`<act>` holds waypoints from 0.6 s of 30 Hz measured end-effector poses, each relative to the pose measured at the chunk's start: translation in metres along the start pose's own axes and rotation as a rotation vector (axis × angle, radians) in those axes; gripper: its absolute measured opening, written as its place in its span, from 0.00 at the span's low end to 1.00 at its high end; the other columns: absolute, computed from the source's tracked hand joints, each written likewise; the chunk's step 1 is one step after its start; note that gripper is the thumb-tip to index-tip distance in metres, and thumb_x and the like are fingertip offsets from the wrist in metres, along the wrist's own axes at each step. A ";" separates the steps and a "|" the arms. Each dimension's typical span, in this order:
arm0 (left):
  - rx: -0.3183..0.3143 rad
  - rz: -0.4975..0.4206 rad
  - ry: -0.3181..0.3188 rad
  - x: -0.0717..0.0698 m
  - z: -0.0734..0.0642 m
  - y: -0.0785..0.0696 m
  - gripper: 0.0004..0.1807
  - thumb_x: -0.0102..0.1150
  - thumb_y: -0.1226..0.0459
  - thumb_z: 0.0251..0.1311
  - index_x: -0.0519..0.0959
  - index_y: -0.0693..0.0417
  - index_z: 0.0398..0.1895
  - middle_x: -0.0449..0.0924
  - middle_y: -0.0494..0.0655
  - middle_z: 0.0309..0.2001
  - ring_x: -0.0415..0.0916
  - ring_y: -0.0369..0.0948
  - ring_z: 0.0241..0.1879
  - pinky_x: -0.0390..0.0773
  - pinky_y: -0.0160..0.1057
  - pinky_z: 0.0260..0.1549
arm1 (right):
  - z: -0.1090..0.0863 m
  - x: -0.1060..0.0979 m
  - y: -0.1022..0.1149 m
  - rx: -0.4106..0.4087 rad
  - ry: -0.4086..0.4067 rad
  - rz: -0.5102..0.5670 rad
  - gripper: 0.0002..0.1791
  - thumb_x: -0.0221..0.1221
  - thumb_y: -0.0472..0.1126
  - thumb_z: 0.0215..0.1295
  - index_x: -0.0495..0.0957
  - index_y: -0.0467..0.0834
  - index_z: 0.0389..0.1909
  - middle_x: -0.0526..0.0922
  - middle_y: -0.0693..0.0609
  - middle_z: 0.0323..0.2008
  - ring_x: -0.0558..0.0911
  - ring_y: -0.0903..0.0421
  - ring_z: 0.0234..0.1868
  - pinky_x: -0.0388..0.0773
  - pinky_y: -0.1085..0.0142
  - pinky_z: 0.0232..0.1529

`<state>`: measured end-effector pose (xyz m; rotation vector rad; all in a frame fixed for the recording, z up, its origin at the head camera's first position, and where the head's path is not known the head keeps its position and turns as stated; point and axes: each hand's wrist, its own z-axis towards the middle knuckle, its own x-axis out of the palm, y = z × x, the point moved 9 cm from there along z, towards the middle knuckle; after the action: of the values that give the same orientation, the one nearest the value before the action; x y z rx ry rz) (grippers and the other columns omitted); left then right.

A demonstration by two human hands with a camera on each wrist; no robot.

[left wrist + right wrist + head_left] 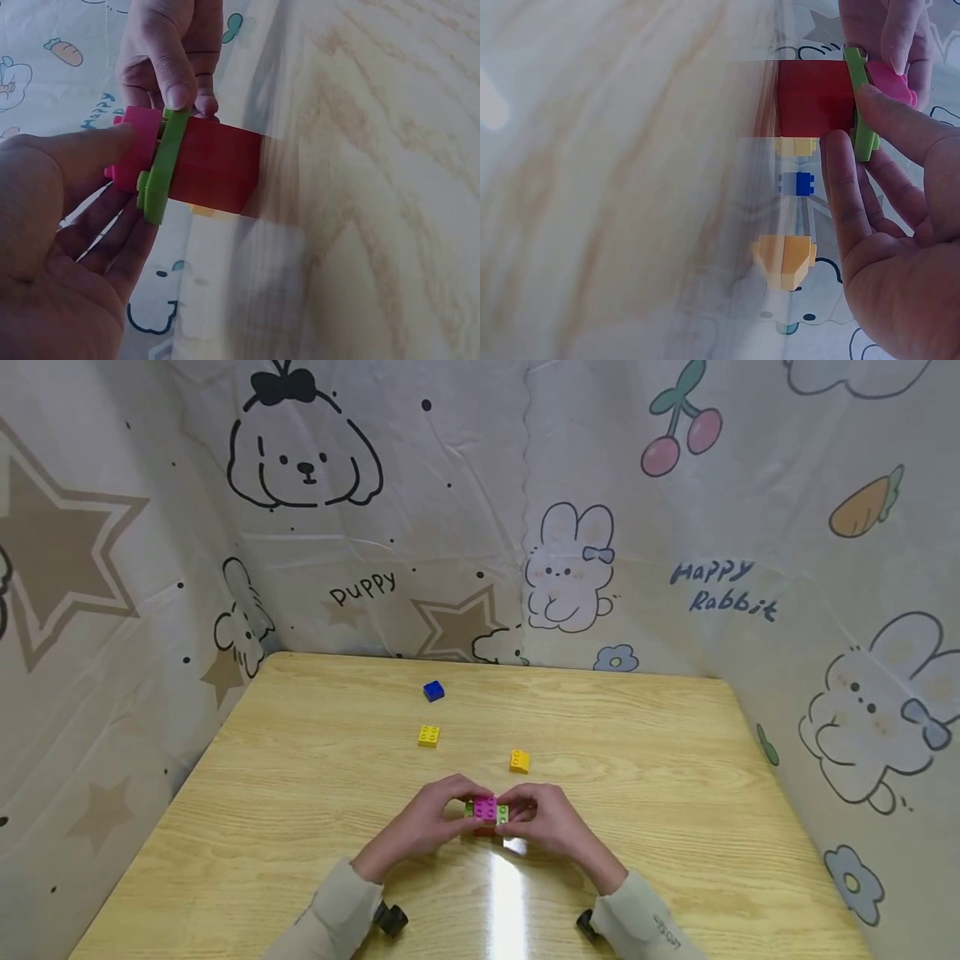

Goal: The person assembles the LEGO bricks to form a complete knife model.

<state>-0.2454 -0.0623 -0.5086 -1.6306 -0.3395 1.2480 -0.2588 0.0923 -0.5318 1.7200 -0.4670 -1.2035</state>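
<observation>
In the head view a small stack stands on the table between both hands. A red block point(214, 161) forms its base, a thin light-green plate point(166, 166) lies across it, and a pink brick point(485, 808) sits on top. A narrow gap shows between pink and green in the left wrist view. My left hand point(433, 814) holds the pink brick between thumb and fingers. From the other side, my right hand point(551, 817) pinches the green plate's end, thumb on its near edge, with a finger close to the red block.
Beyond the hands lie a yellow brick point(429, 737), an orange-yellow sloped brick point(519, 762) and, farther back, a blue brick point(433, 691). The wooden table point(637, 735) is bordered by a printed curtain point(465, 468) at the back and sides.
</observation>
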 end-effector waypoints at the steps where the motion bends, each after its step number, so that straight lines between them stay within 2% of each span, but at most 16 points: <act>1: -0.001 -0.003 -0.003 0.000 0.000 0.001 0.19 0.68 0.60 0.67 0.81 0.40 0.60 0.81 0.33 0.54 0.79 0.36 0.57 0.79 0.47 0.64 | 0.000 0.000 0.000 -0.001 0.002 0.001 0.20 0.77 0.41 0.57 0.86 0.40 0.50 0.88 0.51 0.39 0.86 0.59 0.38 0.86 0.71 0.40; 11: 0.020 -0.026 -0.022 0.004 0.001 0.008 0.18 0.70 0.56 0.66 0.81 0.36 0.58 0.81 0.28 0.53 0.79 0.33 0.56 0.77 0.46 0.66 | -0.001 0.001 -0.001 0.007 -0.005 -0.021 0.20 0.77 0.42 0.57 0.86 0.41 0.50 0.88 0.51 0.39 0.85 0.58 0.38 0.85 0.73 0.39; 18: 0.039 -0.032 -0.059 0.005 0.001 0.007 0.17 0.71 0.56 0.65 0.82 0.38 0.57 0.82 0.29 0.51 0.79 0.33 0.54 0.78 0.44 0.64 | 0.000 0.000 0.001 0.001 -0.005 -0.016 0.20 0.77 0.41 0.57 0.86 0.41 0.50 0.88 0.51 0.39 0.86 0.57 0.39 0.85 0.73 0.40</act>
<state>-0.2465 -0.0616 -0.5173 -1.5516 -0.3747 1.2730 -0.2588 0.0916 -0.5313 1.7246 -0.4581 -1.2192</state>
